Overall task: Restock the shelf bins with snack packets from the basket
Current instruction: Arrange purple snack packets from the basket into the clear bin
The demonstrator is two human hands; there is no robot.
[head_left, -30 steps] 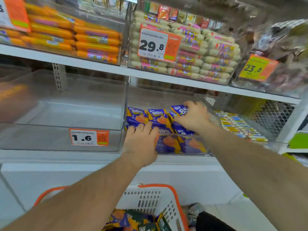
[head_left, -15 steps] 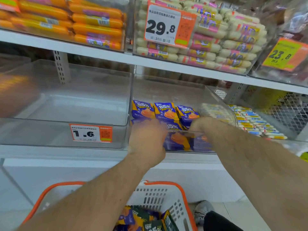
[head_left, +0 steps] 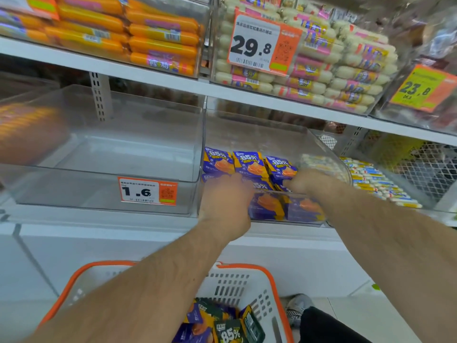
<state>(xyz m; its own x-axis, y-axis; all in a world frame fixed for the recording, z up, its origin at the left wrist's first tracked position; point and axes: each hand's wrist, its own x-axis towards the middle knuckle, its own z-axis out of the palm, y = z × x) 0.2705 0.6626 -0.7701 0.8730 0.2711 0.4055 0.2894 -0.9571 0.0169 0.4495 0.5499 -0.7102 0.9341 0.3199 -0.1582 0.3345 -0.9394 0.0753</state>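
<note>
Blue and orange snack packets (head_left: 249, 164) stand in rows inside a clear shelf bin (head_left: 321, 144) on the middle shelf. My left hand (head_left: 225, 206) reaches over the bin's front wall, its fingers bent down onto the front row of packets. Just to the right, my right hand (head_left: 306, 181) dips among the packets, with its fingertips hidden. Both hands are blurred, so I cannot tell whether either one grips a packet. Below my arms sits the white basket (head_left: 237, 283) with an orange rim. More packets (head_left: 222, 328) lie in it.
Left of the packet bin stands a clear bin (head_left: 123, 144) with nothing in it and a 1.6 price tag (head_left: 147, 191). Small white sticks (head_left: 376, 181) fill the bin to the right. The upper shelf carries orange sausages (head_left: 148, 33) and white-pink sausages (head_left: 346, 70). A shoe (head_left: 296, 308) shows beside the basket.
My right hand came back from the rear row of packets to the front row. My left hand's fingers went from lying on the bin's front edge to bending down inside it.
</note>
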